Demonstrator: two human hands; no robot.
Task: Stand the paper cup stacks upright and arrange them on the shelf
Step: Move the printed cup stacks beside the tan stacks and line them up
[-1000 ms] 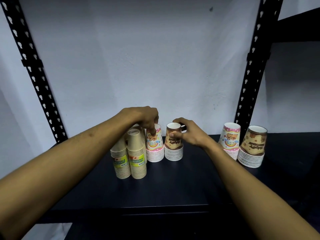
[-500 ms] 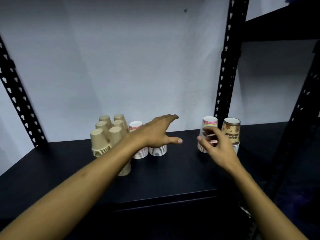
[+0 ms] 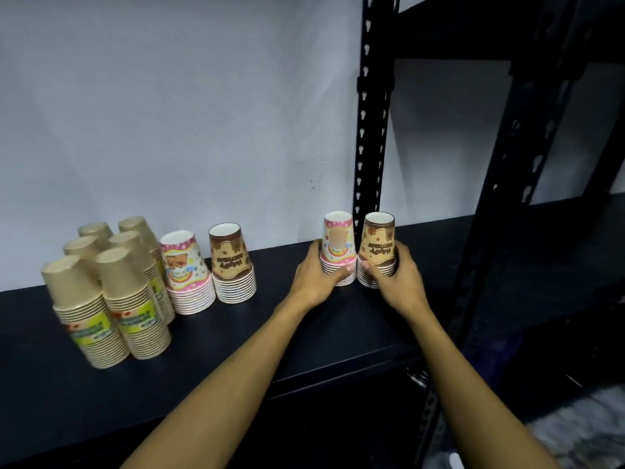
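Observation:
On the black shelf (image 3: 236, 336) stand several upside-down paper cup stacks. At the right, my left hand (image 3: 316, 275) grips a pink patterned stack (image 3: 338, 242), and my right hand (image 3: 399, 275) grips a brown patterned stack (image 3: 378, 243) right beside it. Both stacks stand upright on the shelf, touching each other. Further left another pink stack (image 3: 186, 269) and another brown stack (image 3: 231, 262) stand side by side. Several plain kraft stacks (image 3: 111, 292) with yellow-green labels are grouped at the far left.
A black perforated upright post (image 3: 370, 130) rises just behind the held stacks. A second post (image 3: 507, 198) stands nearer at the right, with another dark shelf (image 3: 558, 252) beyond it. A white wall backs the shelf. Bare shelf surface lies between the two cup groups.
My left hand left the middle stacks and moved right onto the pink stack. My right hand closed round the brown stack beside it. The view shifted right.

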